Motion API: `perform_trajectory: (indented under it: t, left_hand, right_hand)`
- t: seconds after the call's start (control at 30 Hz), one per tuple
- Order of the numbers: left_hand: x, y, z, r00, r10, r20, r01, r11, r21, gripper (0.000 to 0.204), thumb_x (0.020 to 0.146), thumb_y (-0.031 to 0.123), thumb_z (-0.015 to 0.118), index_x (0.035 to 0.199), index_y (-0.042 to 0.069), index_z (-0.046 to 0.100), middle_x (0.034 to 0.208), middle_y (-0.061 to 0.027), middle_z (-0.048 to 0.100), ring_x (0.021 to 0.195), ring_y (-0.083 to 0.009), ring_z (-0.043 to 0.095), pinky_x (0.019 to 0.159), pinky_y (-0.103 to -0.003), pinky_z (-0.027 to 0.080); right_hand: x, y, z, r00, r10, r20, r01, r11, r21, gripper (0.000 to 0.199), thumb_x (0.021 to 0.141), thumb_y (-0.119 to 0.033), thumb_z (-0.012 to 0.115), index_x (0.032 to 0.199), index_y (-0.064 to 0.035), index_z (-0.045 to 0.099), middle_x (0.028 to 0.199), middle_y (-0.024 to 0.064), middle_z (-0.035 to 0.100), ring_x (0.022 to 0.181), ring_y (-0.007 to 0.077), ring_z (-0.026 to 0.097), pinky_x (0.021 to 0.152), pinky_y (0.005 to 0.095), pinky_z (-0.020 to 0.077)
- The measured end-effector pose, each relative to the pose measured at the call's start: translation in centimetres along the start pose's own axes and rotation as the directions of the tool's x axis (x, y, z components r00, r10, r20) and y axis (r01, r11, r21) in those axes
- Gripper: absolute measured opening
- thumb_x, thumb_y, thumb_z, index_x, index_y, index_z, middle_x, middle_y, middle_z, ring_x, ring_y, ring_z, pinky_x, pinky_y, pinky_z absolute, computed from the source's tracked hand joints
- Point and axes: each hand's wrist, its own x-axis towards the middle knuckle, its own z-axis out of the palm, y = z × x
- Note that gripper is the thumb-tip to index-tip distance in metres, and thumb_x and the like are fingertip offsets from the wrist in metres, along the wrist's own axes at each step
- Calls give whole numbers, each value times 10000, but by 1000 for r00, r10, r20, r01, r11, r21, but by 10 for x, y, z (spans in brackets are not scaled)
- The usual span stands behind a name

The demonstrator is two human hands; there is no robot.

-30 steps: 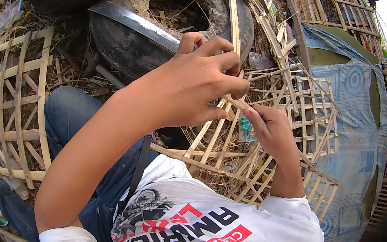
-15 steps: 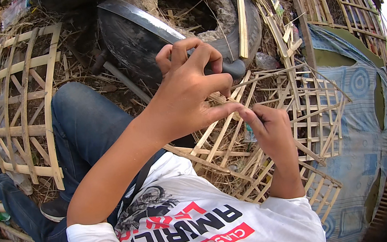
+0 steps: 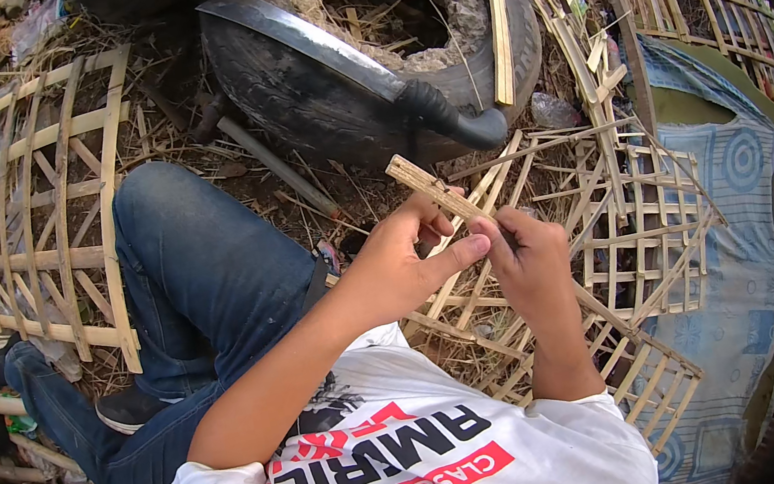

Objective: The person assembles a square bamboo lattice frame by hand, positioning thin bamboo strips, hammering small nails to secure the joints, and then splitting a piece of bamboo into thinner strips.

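Observation:
My right hand (image 3: 532,249) is closed around a short split-bamboo strip (image 3: 420,181), its thumb pressed against the lower end. The strip slants up to the left, with a small dark bit at its edge. Beside it, my left hand (image 3: 400,258) has curled fingers partly behind the strip and its thumb stretched toward the right thumb; what those fingers hold, if anything, is hidden. Beyond my hands, a large knife (image 3: 315,45) with a black handle rests against a tyre (image 3: 282,91). Under my hands lies a woven bamboo lattice (image 3: 644,237).
Left of my bent knee (image 3: 188,233) stands another bamboo lattice panel (image 3: 45,190). A rod-like handle (image 3: 279,168) lies below the tyre, and a long bamboo strip (image 3: 496,12) leans on its right side. Blue patterned cloth (image 3: 727,340) spreads at the right.
My left hand has come down from its raised, spread pose to beside the right hand, fingers curling. The bamboo strip now shows clearly above the right hand.

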Motion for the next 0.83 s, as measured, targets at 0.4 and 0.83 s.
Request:
perform_trajectory:
  t: [0.4, 0.83]
  left_hand:
    - [17, -22, 42, 950, 292, -116, -306, 943, -131, 214, 871, 179, 685, 955, -18, 684, 800, -111, 636, 709, -167, 590, 657, -317, 461]
    - [-10, -6, -15, 955, -262, 138, 213, 932, 293, 377, 769, 292, 779, 1050, 69, 665, 746, -17, 582, 724, -132, 536, 688, -301, 448]
  right_hand:
    - [34, -10, -22, 950, -15, 313, -124, 898, 423, 347, 953, -310, 586, 919, 35, 564, 778, 68, 579, 702, 115, 530, 607, 280, 460]
    - [31, 31, -29, 780, 85, 620, -524, 632, 572, 497, 890, -166, 663, 1276, -23, 384, 873, 99, 637, 776, 95, 577, 691, 235, 444]
